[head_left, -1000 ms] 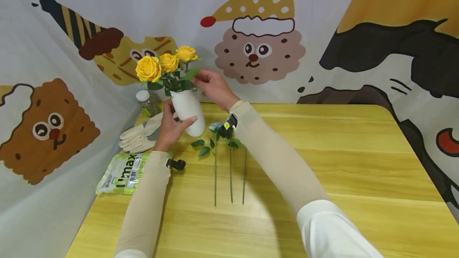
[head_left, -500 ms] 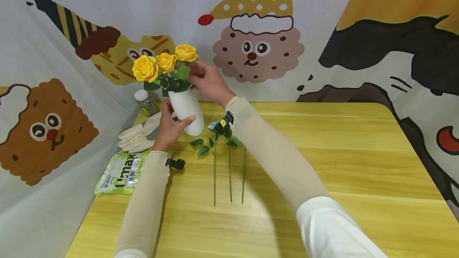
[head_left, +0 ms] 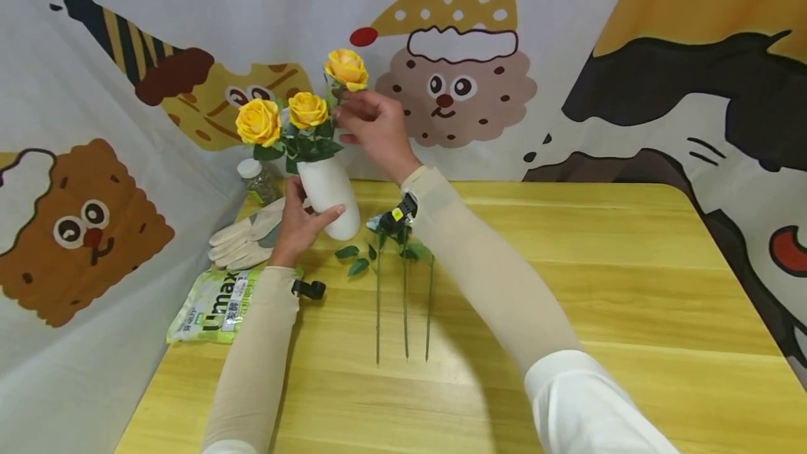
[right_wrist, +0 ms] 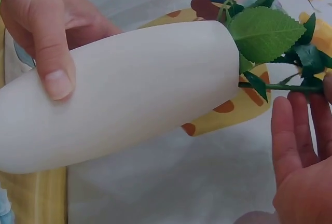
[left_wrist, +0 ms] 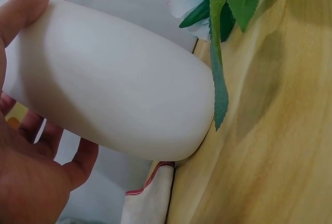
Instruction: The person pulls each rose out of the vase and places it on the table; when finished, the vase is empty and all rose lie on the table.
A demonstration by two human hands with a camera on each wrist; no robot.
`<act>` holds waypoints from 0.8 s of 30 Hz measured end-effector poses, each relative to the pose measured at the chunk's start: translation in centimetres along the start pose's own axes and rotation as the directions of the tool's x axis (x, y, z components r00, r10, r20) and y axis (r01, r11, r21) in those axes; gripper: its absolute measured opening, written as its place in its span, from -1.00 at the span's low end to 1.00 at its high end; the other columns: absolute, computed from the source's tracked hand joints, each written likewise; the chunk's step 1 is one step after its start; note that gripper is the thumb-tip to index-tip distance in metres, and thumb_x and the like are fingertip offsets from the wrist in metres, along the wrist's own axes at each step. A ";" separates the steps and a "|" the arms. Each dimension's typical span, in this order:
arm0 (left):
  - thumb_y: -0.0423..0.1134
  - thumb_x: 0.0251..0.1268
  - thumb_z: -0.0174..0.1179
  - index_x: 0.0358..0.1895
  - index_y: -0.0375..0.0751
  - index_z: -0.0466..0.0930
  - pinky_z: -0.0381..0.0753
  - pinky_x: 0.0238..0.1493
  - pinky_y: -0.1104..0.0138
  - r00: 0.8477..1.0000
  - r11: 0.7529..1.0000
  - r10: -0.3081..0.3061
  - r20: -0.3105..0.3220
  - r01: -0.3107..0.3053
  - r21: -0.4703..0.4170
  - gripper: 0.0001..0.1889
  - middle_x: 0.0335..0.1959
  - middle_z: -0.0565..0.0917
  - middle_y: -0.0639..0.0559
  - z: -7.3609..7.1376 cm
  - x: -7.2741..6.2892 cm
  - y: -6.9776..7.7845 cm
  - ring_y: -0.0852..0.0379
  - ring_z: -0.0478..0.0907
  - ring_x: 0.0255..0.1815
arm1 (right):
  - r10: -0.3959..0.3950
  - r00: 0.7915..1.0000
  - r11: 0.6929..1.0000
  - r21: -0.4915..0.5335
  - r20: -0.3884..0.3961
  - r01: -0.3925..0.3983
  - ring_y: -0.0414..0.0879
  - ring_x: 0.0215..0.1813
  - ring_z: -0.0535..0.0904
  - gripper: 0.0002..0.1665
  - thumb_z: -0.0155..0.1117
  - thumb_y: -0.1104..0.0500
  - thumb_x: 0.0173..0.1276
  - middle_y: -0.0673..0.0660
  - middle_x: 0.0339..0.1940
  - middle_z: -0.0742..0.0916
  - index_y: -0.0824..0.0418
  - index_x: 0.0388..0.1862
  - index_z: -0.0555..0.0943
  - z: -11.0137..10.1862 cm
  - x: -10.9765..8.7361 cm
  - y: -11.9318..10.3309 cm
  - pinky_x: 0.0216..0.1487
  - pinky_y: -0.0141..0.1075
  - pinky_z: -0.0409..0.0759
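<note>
My left hand grips a white vase, thumb on the near side and fingers round the far side. The vase leans slightly, its base at the tabletop. Two yellow roses with dark green leaves stand out of its mouth. A third yellow rose stands higher than these, and my right hand pinches it below the bloom. In the right wrist view, its green stem runs from the vase mouth to my fingers. The stem's lower end is hidden inside the vase.
Pale blue flowers with long stems lie on the wooden table right of the vase, partly under my right wrist. At left are a jar with a white lid, pale work gloves and a green bag.
My right hand has moved up, raising the third yellow rose above the other two and a little to the right. My left hand still holds the vase in the same place.
</note>
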State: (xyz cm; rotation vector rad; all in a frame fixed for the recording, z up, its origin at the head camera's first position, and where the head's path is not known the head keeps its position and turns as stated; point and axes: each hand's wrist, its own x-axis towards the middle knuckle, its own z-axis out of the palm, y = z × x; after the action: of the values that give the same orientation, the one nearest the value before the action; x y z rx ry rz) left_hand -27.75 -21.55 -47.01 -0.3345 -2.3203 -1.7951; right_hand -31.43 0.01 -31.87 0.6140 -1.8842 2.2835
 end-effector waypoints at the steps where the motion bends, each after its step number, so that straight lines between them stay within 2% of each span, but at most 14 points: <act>1: -0.11 0.25 0.56 0.43 -0.06 0.15 0.50 0.36 -0.15 1.000 1.000 0.000 0.003 0.000 0.002 -0.16 0.34 0.40 -0.15 0.0 0.0 0.0 -0.02 0.42 0.34 | -0.011 1.000 1.000 0.012 -0.018 0.011 -0.07 -0.07 0.79 -0.65 0.42 0.28 0.48 0.24 0.01 0.82 0.30 0.21 0.70 0.0 -0.1 -0.1 -0.05 -0.06 0.84; 6: -0.12 0.24 0.56 0.44 -0.04 0.15 0.49 0.37 -0.15 1.000 1.000 -0.001 0.006 0.001 0.001 -0.15 0.36 0.39 -0.14 0.1 0.1 0.0 -0.02 0.41 0.36 | -0.089 0.992 0.992 0.081 -0.084 0.096 -0.08 -0.14 0.80 -0.59 0.46 0.35 0.41 0.30 -0.05 0.81 0.34 0.21 0.67 -0.3 -0.7 0.0 -0.06 -0.03 0.84; 9: -0.15 0.23 0.57 0.46 -0.04 0.13 0.48 0.38 -0.15 1.000 1.000 -0.011 0.003 0.011 -0.002 -0.12 0.39 0.37 -0.14 0.2 0.0 0.1 -0.02 0.39 0.38 | -0.126 0.984 0.984 0.111 -0.125 0.141 -0.11 -0.18 0.80 -0.48 0.45 0.42 0.39 0.27 -0.10 0.80 0.36 0.31 0.61 -0.4 -1.1 0.0 -0.05 -0.07 0.84; 16: -0.14 0.25 0.55 0.55 0.02 0.08 0.49 0.40 -0.16 1.000 1.000 -0.012 0.017 0.012 -0.017 -0.06 0.43 0.34 -0.12 0.1 -0.1 0.2 -0.02 0.38 0.40 | -0.137 0.950 0.954 0.222 -0.280 0.203 -0.17 -0.19 0.74 -0.32 0.38 0.49 0.40 0.00 -0.19 0.72 0.40 0.48 0.47 -0.5 -1.8 -0.1 -0.06 -0.13 0.84; 20: -0.08 0.26 0.54 0.57 0.06 0.08 0.47 0.42 -0.16 1.000 1.000 -0.019 0.014 0.019 -0.014 -0.06 0.42 0.34 -0.10 0.0 -0.1 0.1 0.00 0.38 0.39 | -0.153 0.929 0.941 0.238 -0.337 0.241 -0.15 -0.18 0.73 -0.24 0.34 0.47 0.45 -0.01 -0.21 0.68 0.32 0.59 0.38 -0.4 -2.2 0.1 -0.08 -0.16 0.84; 24: -0.08 0.25 0.55 0.58 0.06 0.06 0.48 0.43 -0.19 1.000 1.000 -0.021 0.010 0.022 -0.020 -0.03 0.42 0.33 -0.13 0.1 -0.2 0.0 -0.02 0.37 0.40 | -0.158 0.916 0.940 0.229 -0.368 0.254 -0.13 -0.20 0.73 -0.13 0.34 0.46 0.46 0.00 -0.22 0.70 0.22 0.68 0.27 -0.3 -2.7 0.5 -0.08 -0.19 0.84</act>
State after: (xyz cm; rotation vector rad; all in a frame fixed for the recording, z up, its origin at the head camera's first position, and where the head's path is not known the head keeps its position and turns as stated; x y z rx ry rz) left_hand -27.57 -21.46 -47.10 -0.3233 -2.3223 -1.8325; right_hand -29.18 0.60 -33.36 0.3842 -1.2946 2.3402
